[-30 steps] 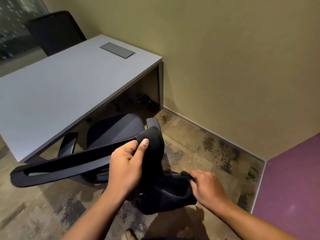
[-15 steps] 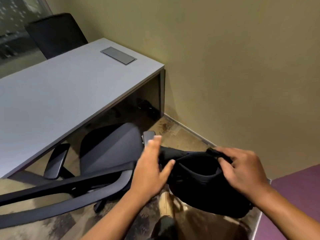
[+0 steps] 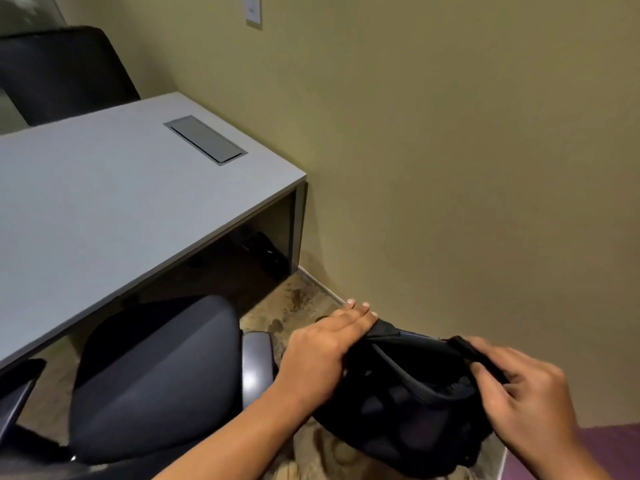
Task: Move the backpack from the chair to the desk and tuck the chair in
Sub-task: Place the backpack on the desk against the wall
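Head view, corner of an office. I hold the black backpack point(image 3: 408, 407) in the air with both hands, low and right of centre, above the patterned carpet point(image 3: 294, 299) and clear of both chair and desk. My left hand point(image 3: 322, 355) grasps the bag's near-left upper edge, fingers laid flat over the fabric; my right hand point(image 3: 530, 400) pinches a dark strap at its right edge between thumb and fingers. The bag's mouth gapes between the two grips.

The office chair point(image 3: 156, 379) stands just left of the bag, its dark seat bare, its right armrest point(image 3: 258, 362) beside my left wrist; the front of the seat lies under the desk edge, the rest out on the carpet. The grey desk point(image 3: 104, 202) fills the left half, with a closed cable hatch point(image 3: 206, 140) set in its top near the wall. A second dark chair point(image 3: 65, 74) stands behind the desk. The beige wall point(image 3: 450, 150) closes the right side, with a pale wall plate point(image 3: 253, 8) at the top. Some dark object lies in shadow under the desk; I cannot tell what.
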A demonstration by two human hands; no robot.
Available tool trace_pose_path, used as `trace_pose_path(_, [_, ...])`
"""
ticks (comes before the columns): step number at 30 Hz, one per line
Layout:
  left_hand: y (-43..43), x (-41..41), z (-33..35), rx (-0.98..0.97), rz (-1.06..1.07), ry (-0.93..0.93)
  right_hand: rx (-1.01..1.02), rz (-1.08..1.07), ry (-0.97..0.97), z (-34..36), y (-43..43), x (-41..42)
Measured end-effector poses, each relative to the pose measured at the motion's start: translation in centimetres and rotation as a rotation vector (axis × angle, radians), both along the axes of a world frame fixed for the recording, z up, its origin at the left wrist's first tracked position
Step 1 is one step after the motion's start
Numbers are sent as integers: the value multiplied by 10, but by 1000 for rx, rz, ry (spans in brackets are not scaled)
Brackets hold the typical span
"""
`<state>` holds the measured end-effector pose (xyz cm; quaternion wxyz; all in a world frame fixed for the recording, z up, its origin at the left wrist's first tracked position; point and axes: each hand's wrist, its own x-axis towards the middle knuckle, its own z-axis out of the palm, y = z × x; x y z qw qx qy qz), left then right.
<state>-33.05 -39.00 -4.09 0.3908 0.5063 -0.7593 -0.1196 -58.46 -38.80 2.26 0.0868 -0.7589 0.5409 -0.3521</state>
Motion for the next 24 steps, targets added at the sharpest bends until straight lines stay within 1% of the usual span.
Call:
trace_pose_path(3, [-36, 7, 7, -29, 36, -24, -36, 102, 5, 4, -41, 4])
trace_pose_path(6, [-74, 13, 17, -32, 72, -58, -121, 223, 53, 1, -92, 4])
trace_pose_path(10, [-128, 22, 32, -57, 152, -123, -274, 471, 146, 2, -175, 7])
trace_pose_path(13, [-162, 26, 44, -53, 243, -150, -334, 627, 178, 5, -236, 12])
trace_pose_path(17, [-200, 37, 57, -30, 342, -151, -352, 807, 185, 15, -310, 27])
trace_pose_path(24, [-267, 75, 71, -35, 565, -51, -441, 969, 115, 34, -414, 92])
